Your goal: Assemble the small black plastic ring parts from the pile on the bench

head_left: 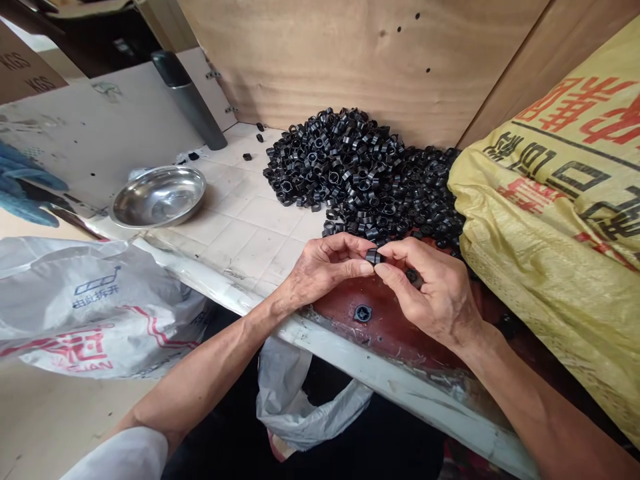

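Note:
Pinched between the thumbs and index fingers of both hands is a small black plastic ring-shaped part [373, 256]. My left hand [327, 267] grips its left side, and my right hand [430, 283] grips its right side. Another dark part [412, 276] shows by the curled fingers of my right hand; whether it is held there I cannot tell. Below the hands a single round black part [363, 313] lies on the reddish-brown mat [345, 337]. Just behind the hands rises a large pile of similar black parts [345, 160].
A metal bowl [160, 197] and a dark cylindrical bottle [190, 100] stand at left. The yellow woven sack [545, 253] crowds the right side. White bags [100, 307] hang along the front edge. A wooden panel [350, 60] closes off the back. A blue glove [30, 180] is at far left.

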The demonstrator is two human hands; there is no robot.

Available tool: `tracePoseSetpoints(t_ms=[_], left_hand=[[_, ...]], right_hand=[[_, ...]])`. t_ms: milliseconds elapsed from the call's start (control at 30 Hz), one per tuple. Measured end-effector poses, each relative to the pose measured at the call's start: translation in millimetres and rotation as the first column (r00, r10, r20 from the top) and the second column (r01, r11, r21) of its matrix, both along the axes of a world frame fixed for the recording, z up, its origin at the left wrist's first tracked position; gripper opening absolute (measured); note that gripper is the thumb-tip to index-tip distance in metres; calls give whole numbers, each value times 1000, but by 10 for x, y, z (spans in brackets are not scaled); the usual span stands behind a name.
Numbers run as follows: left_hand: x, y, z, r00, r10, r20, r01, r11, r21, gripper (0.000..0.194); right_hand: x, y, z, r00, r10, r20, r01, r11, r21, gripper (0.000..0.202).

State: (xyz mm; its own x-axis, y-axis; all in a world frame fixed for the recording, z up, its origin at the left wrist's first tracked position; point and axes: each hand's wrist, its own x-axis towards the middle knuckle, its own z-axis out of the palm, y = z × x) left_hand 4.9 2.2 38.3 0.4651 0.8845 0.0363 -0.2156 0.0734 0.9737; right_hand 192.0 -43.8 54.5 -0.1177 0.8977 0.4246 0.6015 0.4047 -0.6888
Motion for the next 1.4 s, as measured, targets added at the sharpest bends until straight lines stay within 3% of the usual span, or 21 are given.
tracePoseSetpoints(t_ms=[67, 167, 233, 333, 400, 500, 567, 633, 700, 733, 800, 867, 933, 1000, 1067, 1200, 1400], left_hand=[[2, -6, 6, 1000, 2, -12, -2, 1000, 26, 32], [11, -25, 26, 999, 32, -30, -29, 996, 89, 32], [15, -45, 34, 999, 33, -28, -31, 998, 50, 32], [20, -92, 24, 1000, 10, 11, -9, 997, -71, 35], [19, -142, 10, 1000, 28, 2, -28, 998, -63, 35], [-16, -231, 12, 977, 146, -158, -115, 975, 191, 31], [-84, -276, 42, 936, 191, -295, -64, 918, 391, 26], [-188, -293, 90, 887, 137, -441, 93, 882, 461, 23], [-302, -279, 145, 808, 34, -589, 270, 866, 421, 22], [-350, -264, 170, 760, -10, -650, 348, 851, 393, 21], [-405, -228, 199, 679, -77, -730, 450, 829, 331, 16], [-391, -194, 192, 657, -60, -751, 413, 863, 293, 24], [-314, -157, 141, 685, 76, -724, 246, 912, 328, 32], [-203, -104, 51, 699, 228, -678, 112, 901, 418, 21], [-99, -34, -62, 695, 278, -662, 121, 863, 490, 20], [2, 82, -264, 675, 340, -655, 181, 784, 594, 28], [3, 38, -358, 661, 362, -657, 200, 760, 619, 24]], right_hand=[[-8, -6, 1, 998, -24, -52, 19, 994, -104, 12], [-13, -5, 1, 981, -82, -178, 14, 936, -351, 21], [-14, -6, 8, 985, -70, -161, 21, 958, -286, 21], [-29, -24, 21, 998, -32, -45, 31, 999, -29, 14], [-55, -45, 25, 997, -20, -68, 16, 998, -67, 12], [-92, -68, 28, 958, -41, -285, -63, 936, -347, 16], [-75, -55, 35, 930, -17, -368, -168, 870, -464, 22], [8, -7, 42, 960, 23, -280, -163, 858, -487, 30], [161, 73, 37, 998, -33, -62, 5, 911, -411, 33], [256, 118, 26, 991, -127, 36, 132, 937, -323, 30], [447, 200, -9, 970, -184, 158, 221, 940, -259, 21], [584, 251, -53, 963, -54, 265, 145, 930, -338, 11], [619, 262, -89, 940, 28, 341, 112, 916, -385, 5], [548, 239, -109, 917, 51, 395, 90, 939, -331, 13], [408, 198, -124, 906, 70, 418, 29, 973, -227, 19], [129, 120, -203, 872, 91, 481, -34, 992, -124, 8], [23, 76, -348, 811, 86, 579, -19, 993, -120, 16]])
